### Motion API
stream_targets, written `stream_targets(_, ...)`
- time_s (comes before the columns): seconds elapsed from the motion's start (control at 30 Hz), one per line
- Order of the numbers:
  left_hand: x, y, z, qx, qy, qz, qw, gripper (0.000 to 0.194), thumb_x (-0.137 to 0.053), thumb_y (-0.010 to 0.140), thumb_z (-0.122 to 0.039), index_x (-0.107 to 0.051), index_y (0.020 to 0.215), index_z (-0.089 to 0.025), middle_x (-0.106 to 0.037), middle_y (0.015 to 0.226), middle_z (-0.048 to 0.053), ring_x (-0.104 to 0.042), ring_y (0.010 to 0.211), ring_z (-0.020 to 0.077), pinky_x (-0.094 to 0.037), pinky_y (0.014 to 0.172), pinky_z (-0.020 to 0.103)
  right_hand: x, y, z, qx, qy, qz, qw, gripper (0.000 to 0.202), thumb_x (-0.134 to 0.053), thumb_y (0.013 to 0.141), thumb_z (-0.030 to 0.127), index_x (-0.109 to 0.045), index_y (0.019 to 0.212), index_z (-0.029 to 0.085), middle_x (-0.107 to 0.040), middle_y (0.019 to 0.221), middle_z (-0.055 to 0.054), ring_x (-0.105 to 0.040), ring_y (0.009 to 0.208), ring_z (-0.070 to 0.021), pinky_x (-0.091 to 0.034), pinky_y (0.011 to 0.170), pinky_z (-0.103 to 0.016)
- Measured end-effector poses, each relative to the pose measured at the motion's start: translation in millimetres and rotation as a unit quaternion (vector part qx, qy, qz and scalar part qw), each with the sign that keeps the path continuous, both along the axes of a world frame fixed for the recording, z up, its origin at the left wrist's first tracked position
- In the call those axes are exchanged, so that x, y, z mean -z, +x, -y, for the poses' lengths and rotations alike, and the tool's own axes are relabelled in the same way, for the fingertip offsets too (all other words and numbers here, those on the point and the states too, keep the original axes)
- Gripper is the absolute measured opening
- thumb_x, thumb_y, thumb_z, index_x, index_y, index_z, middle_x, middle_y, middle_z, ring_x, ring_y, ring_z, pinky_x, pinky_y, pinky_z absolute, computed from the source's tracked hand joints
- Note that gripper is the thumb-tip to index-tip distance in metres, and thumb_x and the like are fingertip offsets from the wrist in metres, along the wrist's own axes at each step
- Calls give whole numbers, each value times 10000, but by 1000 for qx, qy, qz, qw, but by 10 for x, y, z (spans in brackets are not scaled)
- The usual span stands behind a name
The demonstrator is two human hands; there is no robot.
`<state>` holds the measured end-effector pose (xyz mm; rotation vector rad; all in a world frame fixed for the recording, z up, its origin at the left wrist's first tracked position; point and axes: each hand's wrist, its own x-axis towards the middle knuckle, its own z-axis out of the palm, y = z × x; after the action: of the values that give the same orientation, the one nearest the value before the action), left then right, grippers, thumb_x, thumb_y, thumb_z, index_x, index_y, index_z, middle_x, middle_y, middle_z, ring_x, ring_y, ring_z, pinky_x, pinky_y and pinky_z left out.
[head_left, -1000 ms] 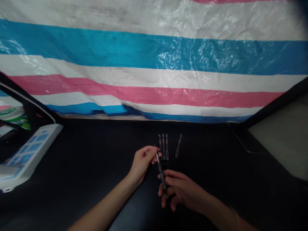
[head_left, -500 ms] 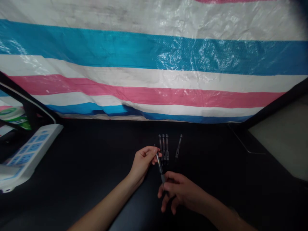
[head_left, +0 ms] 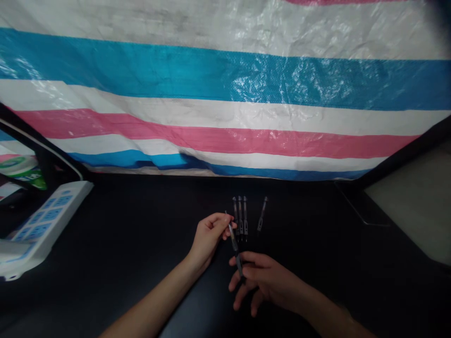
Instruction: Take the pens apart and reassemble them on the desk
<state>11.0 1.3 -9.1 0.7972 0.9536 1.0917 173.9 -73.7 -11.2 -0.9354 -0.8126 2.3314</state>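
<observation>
My left hand (head_left: 213, 233) pinches the upper end of a slim pen (head_left: 234, 242) between thumb and fingertips. The pen has a see-through barrel and a darker grip part, and it slants down toward my right hand (head_left: 259, 280). There the thumb and index finger close on its lower end, while the other fingers are loosely spread. Just beyond my left fingertips, three similar pens (head_left: 240, 213) lie side by side, tips toward me; the leftmost is partly hidden by my fingers. Another pen (head_left: 262, 214) lies apart to their right, slightly tilted.
The black table (head_left: 148, 211) runs back to a hanging striped plastic sheet (head_left: 225, 112). A white power strip (head_left: 52, 220) with blue sockets lies at the left, near a green-and-white container (head_left: 26, 171). A dark frame edge (head_left: 362, 206) stands at the right.
My right hand's thumb and index finger have shifted slightly along the lower end of the pen. My left hand stays almost where it was, and the lying pens have not moved.
</observation>
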Motion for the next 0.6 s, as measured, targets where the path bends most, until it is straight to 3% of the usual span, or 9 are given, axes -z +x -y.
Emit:
stream_targets(0.13, -10, -3, -6, -8, -5, 12, 1000, 282, -776, 692, -375, -725, 771, -109, -695, 661, 55, -470, 473, 51, -361, 474, 176, 31, -3, 20, -29, 22, 22, 999, 243, -642, 786, 297, -490, 901, 146, -673, 751, -60, -697, 650, -187, -484, 452, -192)
stream_targets(0.27, -38, -28, -39, -34, -10, 26, 999, 276, -788, 677, -356, -728, 769, -103, -695, 662, 56, -466, 477, 47, -370, 478, 173, 43, 0, 33, -48, 30, 26, 998, 282, -651, 763, 297, -414, 862, 181, -676, 657, -31, -675, 540, -165, -450, 408, -168)
stream_targets(0.6, -95, -136, -167, -132, -41, 85, 987, 346, -835, 617, -362, -711, 765, -74, -684, 669, 55, -469, 486, 31, -373, 447, 130, 26, 23, 47, -70, 32, 7, 997, 298, -675, 736, 251, -411, 852, 176, -692, 634, -39, -657, 491, -151, -461, 404, -176)
